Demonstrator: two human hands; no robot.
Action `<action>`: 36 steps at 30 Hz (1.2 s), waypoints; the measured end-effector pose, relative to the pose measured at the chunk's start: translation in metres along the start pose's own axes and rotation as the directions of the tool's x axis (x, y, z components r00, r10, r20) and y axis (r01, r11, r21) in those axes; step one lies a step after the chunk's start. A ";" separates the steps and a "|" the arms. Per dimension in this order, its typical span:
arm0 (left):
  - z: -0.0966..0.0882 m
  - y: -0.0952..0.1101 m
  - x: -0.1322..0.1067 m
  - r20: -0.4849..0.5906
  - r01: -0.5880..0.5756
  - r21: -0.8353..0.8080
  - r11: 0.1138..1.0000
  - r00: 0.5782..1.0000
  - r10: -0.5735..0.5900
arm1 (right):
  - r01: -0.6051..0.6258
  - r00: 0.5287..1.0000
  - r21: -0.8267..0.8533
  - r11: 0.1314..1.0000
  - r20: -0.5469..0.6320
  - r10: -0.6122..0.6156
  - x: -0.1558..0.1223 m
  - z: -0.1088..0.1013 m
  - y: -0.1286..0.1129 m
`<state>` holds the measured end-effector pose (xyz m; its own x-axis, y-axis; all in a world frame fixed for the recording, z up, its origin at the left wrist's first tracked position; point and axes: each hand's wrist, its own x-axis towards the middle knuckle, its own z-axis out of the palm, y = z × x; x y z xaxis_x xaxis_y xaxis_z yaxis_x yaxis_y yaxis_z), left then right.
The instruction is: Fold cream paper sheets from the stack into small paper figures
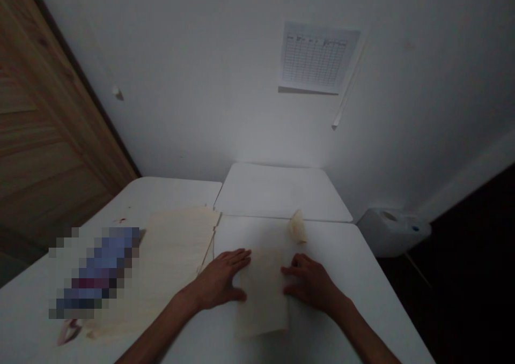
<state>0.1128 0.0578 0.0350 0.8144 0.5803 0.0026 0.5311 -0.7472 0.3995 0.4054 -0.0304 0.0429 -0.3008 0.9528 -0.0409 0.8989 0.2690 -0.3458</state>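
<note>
A small cream sheet [263, 294], folded or narrow, lies on the white table [350, 262] in front of me. My left hand [221, 278] lies flat on its left edge with fingers stretched out. My right hand [309, 282] rests on its right edge, fingers spread and slightly curled, holding nothing. A larger stack of cream sheets [169, 262] lies to the left of my left hand. A small crumpled cream piece [298, 226] sits just beyond my right hand.
A blurred-out patch [94, 270] covers something on the table's left. A pink scrap [68, 331] lies near the front left. A second white tabletop [281, 192] butts against the wall. A printed chart [316, 58] hangs above; a white container [392, 230] stands right.
</note>
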 end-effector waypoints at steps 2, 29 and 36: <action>0.000 0.000 0.000 0.003 0.004 -0.007 1.000 1.000 -0.004 | -0.010 1.000 0.015 1.000 0.020 0.010 -0.002 -0.001 0.001; 0.002 0.001 0.001 0.225 0.110 0.101 0.989 0.966 -0.130 | -0.131 0.976 -0.011 0.991 0.176 0.131 -0.016 0.011 -0.003; 0.003 0.015 -0.002 0.117 0.092 0.118 0.989 0.987 -0.106 | -0.140 0.969 -0.030 0.990 0.202 0.144 -0.011 0.012 -0.002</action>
<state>0.1194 0.0445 0.0384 0.7752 0.6144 -0.1468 0.6278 -0.7234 0.2874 0.4030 -0.0428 0.0328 -0.2267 0.9332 -0.2788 0.9415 0.1367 -0.3081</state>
